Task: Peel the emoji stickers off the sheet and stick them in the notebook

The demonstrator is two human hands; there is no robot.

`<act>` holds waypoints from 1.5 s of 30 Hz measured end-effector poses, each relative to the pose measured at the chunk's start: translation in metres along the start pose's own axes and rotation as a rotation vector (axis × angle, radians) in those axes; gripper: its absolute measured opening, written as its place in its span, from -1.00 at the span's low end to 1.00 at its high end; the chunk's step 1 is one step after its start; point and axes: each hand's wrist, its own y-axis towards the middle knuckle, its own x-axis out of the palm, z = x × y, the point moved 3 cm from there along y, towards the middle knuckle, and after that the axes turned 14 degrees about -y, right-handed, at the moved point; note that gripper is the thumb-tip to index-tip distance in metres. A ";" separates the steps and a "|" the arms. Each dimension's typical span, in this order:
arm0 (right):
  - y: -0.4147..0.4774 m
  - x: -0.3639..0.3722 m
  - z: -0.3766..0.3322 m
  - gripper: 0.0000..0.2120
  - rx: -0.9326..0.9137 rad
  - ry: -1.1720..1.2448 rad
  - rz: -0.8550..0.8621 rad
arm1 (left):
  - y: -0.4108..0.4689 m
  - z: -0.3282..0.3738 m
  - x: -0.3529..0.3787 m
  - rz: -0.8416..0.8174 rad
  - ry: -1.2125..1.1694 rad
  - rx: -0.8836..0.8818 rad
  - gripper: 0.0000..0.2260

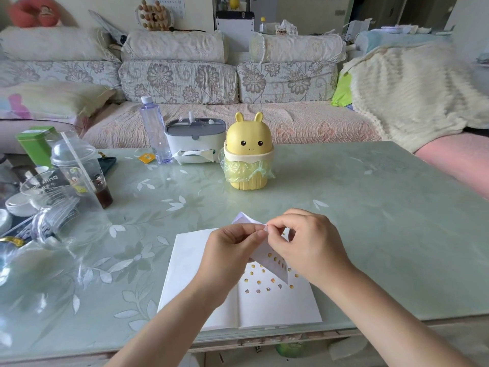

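1. You are in a home living room: a long sofa [180,83] with floral covers and loose cushions runs along the far wall.
2. You sit at a glass-topped coffee table [357,207] carrying household clutter: a water bottle [155,131], a tissue box [194,140], a yellow bunny-shaped desktop bin [248,152].
3. A cream blanket [412,96] lies heaped to your right.

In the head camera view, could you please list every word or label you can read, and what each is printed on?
"Drink": on the dark printed item behind the clear cups, seen mirrored; the letters after it are cut off.
Green box: label too blurred to read.
Plastic cup: only small pictures, no legible text.
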 end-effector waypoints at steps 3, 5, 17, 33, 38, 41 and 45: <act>0.001 0.000 0.000 -0.91 0.029 0.066 -0.015 | 0.000 0.001 0.000 -0.009 0.007 -0.009 -0.89; 0.001 0.001 0.002 -0.90 0.110 0.169 -0.069 | -0.001 0.002 0.000 -0.011 0.000 -0.018 -0.89; 0.000 0.007 0.005 -0.87 0.112 0.265 -0.196 | 0.002 0.003 -0.003 0.000 0.065 -0.122 -0.85; -0.033 0.029 0.059 -0.81 -0.220 -0.482 -0.367 | 0.020 0.001 -0.027 0.381 0.099 -0.036 -0.83; -0.039 0.027 0.064 -0.82 -0.351 -0.511 -0.455 | 0.021 -0.004 -0.022 0.345 0.094 -0.047 -0.84; -0.040 0.019 0.063 -0.68 -0.325 -0.524 -0.506 | 0.021 -0.005 -0.019 0.298 0.063 -0.058 -0.86; -0.029 0.009 0.058 -0.72 -0.241 -0.422 -0.428 | 0.021 -0.011 -0.013 0.242 0.020 -0.079 -0.86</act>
